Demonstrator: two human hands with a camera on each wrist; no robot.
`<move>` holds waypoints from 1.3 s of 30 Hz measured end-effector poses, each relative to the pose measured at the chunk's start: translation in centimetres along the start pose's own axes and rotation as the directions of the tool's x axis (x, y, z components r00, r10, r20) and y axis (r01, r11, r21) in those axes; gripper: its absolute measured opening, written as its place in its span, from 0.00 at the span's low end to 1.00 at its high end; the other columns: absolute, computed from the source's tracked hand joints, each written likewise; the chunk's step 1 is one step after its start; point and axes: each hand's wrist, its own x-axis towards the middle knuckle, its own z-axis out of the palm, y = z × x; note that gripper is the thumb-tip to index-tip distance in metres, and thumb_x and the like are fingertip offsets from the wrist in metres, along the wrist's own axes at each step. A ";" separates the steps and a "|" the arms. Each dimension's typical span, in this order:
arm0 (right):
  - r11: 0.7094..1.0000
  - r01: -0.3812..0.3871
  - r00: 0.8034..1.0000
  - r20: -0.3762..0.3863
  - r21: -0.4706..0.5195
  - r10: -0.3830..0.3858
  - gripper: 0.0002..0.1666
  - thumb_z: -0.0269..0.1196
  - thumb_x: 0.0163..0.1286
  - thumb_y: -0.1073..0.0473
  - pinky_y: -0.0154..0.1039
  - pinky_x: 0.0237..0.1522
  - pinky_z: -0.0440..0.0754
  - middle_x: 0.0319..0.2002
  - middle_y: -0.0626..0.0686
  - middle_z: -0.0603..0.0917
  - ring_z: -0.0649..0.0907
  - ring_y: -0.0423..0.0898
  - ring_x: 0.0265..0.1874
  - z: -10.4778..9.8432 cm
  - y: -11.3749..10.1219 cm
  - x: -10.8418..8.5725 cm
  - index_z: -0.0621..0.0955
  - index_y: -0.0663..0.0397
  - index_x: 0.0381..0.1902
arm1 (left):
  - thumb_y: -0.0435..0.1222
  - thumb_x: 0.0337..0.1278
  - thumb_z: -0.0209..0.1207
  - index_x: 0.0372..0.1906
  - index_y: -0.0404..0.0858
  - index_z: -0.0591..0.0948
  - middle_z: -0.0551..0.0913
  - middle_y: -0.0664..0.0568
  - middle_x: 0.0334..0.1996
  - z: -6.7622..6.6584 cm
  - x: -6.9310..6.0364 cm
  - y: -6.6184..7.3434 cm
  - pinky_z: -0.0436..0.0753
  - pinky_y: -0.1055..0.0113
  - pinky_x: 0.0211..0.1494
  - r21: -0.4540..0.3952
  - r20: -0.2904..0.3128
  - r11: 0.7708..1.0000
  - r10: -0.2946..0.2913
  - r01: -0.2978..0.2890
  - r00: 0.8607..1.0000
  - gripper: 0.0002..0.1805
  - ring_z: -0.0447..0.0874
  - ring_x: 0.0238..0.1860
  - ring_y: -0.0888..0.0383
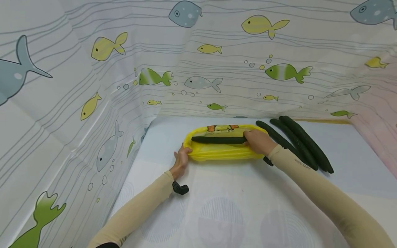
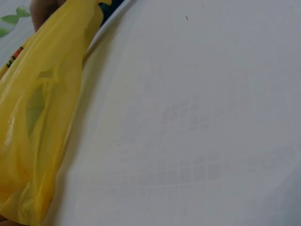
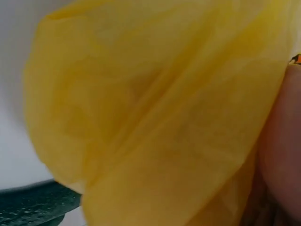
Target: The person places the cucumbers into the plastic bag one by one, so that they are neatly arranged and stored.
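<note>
A yellow plastic bag (image 1: 223, 154) lies on the table with its mouth spread wide, printed in orange and black along its far side. My left hand (image 1: 181, 163) grips the bag's left edge, the thumb over the rim. Across the opening stretches a long dark green cucumber (image 1: 218, 140), its right end held in my right hand (image 1: 259, 141) at the bag's right side. Yellow film (image 2: 44, 122) fills the left part of the left wrist view. In the right wrist view the bag (image 3: 155, 103) hides most of the right hand (image 3: 284, 146) and the held cucumber.
Three more cucumbers (image 1: 305, 143) lie side by side on the table (image 1: 217, 193), right of the bag and partly behind the right forearm. A fish-patterned sheet (image 1: 192, 62) hangs behind the table and along its left side.
</note>
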 end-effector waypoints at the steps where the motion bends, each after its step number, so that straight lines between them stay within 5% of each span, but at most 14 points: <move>1: 1.000 -0.004 1.000 0.010 -0.012 0.004 0.21 0.71 0.72 0.58 0.54 0.52 0.89 0.44 0.64 0.89 0.86 0.55 0.39 0.0 -0.1 0.1 0.82 0.68 0.55 | 0.41 0.64 0.43 0.85 0.31 0.45 0.42 0.46 0.88 0.0 0.0 0.0 0.11 0.46 0.80 0.000 0.001 1.000 0.000 0.000 1.000 0.47 0.25 0.88 0.49; 16: 0.972 0.003 1.000 -0.016 -0.237 -0.007 0.07 0.66 0.73 0.68 0.52 0.36 0.92 0.32 0.63 0.90 0.89 0.56 0.29 -0.1 -2.3 0.7 0.87 0.69 0.44 | 0.41 0.63 0.44 0.85 0.29 0.46 0.42 0.45 0.88 0.2 -0.3 -0.1 0.13 0.45 0.81 -0.025 -0.001 0.999 -0.024 0.024 1.000 0.47 0.14 0.86 0.46; 27: 0.966 0.021 0.999 -0.036 -0.258 -0.031 0.08 0.63 0.73 0.69 0.53 0.30 0.90 0.25 0.62 0.86 0.87 0.56 0.24 1.0 -2.3 0.8 0.85 0.67 0.33 | 0.42 0.62 0.43 0.86 0.32 0.48 0.42 0.48 0.88 0.4 -0.5 0.1 0.18 0.42 0.83 -0.021 -0.008 0.999 -0.049 0.049 0.999 0.47 0.11 0.85 0.44; 39: 0.980 0.015 0.998 0.059 -0.198 -0.004 0.14 0.68 0.69 0.62 0.56 0.37 0.90 0.32 0.63 0.88 0.88 0.58 0.30 0.8 -2.5 1.4 0.85 0.68 0.47 | 0.41 0.61 0.43 0.86 0.31 0.45 0.42 0.46 0.88 -0.1 -0.2 0.5 0.14 0.46 0.82 -0.065 -0.013 0.996 -0.069 0.068 0.997 0.48 0.17 0.87 0.48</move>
